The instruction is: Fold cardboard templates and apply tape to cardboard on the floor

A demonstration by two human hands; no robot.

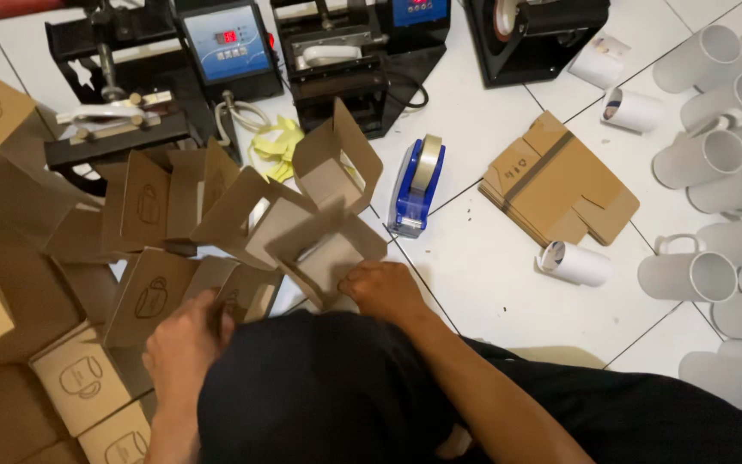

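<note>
On the tiled floor (491,283), the right hand (384,290) gripped a half-folded cardboard box (324,253) and the left hand (184,344) pinched another box flap (238,296), with about five folded boxes (79,378) at the left edge, one flat stack (556,185), roughly a dozen white mugs (697,159) unboxed.

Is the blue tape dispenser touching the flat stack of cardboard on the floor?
Apart. The head view shows the blue tape dispenser and the flat stack of cardboard with a clear strip of white floor tile between them.
</note>
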